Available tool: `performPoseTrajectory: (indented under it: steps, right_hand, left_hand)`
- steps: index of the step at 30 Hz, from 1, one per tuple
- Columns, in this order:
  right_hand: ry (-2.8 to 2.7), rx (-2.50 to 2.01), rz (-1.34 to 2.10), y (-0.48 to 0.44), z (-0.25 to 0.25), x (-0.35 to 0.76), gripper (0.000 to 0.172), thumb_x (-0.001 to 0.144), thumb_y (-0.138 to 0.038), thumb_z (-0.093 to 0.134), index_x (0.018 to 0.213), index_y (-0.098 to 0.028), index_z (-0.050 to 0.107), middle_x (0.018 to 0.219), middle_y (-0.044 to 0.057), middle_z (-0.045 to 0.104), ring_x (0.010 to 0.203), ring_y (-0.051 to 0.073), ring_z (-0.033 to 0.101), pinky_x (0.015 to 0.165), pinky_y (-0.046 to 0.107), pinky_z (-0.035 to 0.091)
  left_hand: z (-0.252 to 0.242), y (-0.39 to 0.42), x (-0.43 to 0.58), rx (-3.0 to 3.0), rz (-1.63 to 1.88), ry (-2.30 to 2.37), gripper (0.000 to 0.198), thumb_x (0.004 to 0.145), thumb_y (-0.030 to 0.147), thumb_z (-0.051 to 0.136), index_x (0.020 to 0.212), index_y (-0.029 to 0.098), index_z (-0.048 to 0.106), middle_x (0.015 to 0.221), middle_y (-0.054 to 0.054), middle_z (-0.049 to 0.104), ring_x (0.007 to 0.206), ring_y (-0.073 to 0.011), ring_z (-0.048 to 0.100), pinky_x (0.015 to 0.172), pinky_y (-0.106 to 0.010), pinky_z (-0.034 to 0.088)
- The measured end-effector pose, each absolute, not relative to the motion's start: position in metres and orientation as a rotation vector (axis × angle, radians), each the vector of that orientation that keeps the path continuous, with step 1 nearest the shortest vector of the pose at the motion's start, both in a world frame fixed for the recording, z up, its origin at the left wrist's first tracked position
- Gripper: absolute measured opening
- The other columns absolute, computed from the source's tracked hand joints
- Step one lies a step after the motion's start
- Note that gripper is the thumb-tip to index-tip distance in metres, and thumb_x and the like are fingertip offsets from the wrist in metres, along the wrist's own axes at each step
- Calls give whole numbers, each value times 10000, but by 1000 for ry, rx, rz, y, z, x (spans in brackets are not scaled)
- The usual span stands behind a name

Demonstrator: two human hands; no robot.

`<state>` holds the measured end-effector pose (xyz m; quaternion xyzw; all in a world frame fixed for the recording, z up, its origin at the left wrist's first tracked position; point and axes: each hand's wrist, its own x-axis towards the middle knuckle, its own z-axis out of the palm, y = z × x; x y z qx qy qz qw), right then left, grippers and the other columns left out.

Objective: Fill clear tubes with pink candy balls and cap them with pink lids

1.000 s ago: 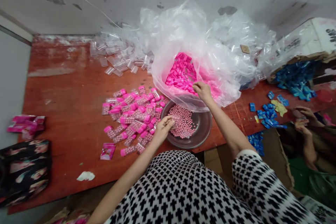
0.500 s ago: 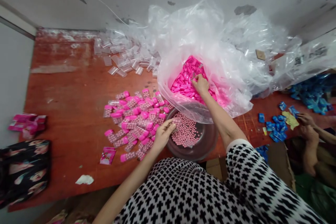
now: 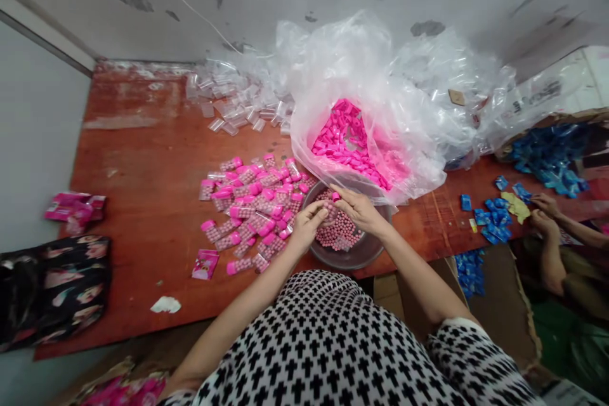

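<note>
Over the dark bowl (image 3: pixel 349 259), my left hand (image 3: pixel 307 226) is closed on a small clear bottle (image 3: pixel 328 211) filled with pink beads. My right hand (image 3: pixel 358 208) pinches a bright pink cap (image 3: pixel 335 196) at the bottle's mouth; whether the cap is seated I cannot tell. Loose pink beads (image 3: pixel 340 230) lie in the bowl beneath both hands. Just behind it, a translucent plastic bag (image 3: pixel 304 124) stands open, full of pink caps (image 3: pixel 342 133). To the left of my left hand is a heap of filled, pink-capped bottles (image 3: pixel 257 203).
Clear bottles without caps (image 3: pixel 238 108) lie at the back of the red table (image 3: pixel 124 203). A flowered black bag (image 3: pixel 61 292) and pink packets (image 3: pixel 76 209) sit far left. On the right, another person's hands (image 3: pixel 547 216) are near blue packets (image 3: pixel 495 219).
My right hand has come out of the bag of caps with a pink cap and met the bottle in my left hand above the bowl. The view has shifted slightly.
</note>
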<state>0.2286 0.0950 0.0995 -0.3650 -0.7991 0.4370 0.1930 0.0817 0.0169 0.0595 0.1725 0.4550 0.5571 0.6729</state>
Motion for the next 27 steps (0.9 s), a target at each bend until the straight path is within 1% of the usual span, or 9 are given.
performPoseTrajectory:
  steps: [2,3,6,8,9,13,18,23,27]
  right_hand:
    - [-2258,-1002,1262,86,104,238,433,913,-396,417,1316,-259,494,1277,56,569,1217,197,497,1033,377,378]
    - [-2251,-995,1293,83,107,242,425,911,-397,420,1304,-259,508,1264,56,580,1206,198,508,1030,378,385]
    - [-2141,-1017,1395,77,117,252,365,884,-393,486,1196,-244,603,1106,56,667,1010,196,623,909,358,476]
    - [-2054,-1055,1434,74,122,255,335,857,-388,537,1125,-216,642,994,54,696,868,182,652,806,330,510]
    - [-2031,-1080,1415,72,124,256,324,848,-384,552,1098,-204,652,965,53,699,840,177,652,784,322,512]
    - [-2058,-1138,1089,67,130,251,287,871,-351,513,1081,-200,638,1028,60,679,935,182,630,850,333,488]
    - [-2365,-933,762,60,131,239,273,908,-276,446,1117,-179,593,1048,97,669,971,189,621,870,345,486]
    - [-2517,-900,485,51,123,236,268,922,-234,406,1118,-164,574,1001,112,663,939,200,619,847,344,501]
    - [-2571,-845,389,42,119,239,274,925,-202,386,1138,-149,550,956,111,656,893,198,611,819,333,510]
  left_hand:
    - [61,9,82,379,1262,1018,403,632,383,750,962,171,656,903,-40,679,828,-199,650,726,-370,572]
    - [63,7,82,383,1268,1016,396,637,385,745,959,173,655,907,-38,678,820,-193,650,732,-369,570]
    - [66,4,83,468,1278,1025,392,660,403,725,966,168,656,928,-48,681,821,-188,650,752,-361,561]
    - [67,3,84,581,1281,1061,399,680,417,704,981,160,659,940,-62,688,842,-196,651,768,-354,553]
    - [67,3,84,645,1285,1092,399,696,420,688,996,158,658,950,-68,692,857,-201,651,781,-354,547]
    - [63,0,83,909,1294,1282,345,773,391,613,1030,166,667,1015,-80,694,930,-219,647,848,-370,518]
    - [65,-5,80,1153,1319,1350,305,819,345,571,1067,196,667,1077,-62,687,989,-207,637,909,-364,489]
    - [69,-8,78,1217,1339,1392,271,826,313,564,1035,188,682,1044,-62,700,950,-195,653,876,-339,506]
    - [69,-11,77,1207,1323,1408,228,817,297,576,961,179,708,963,-68,719,886,-190,668,827,-323,525]
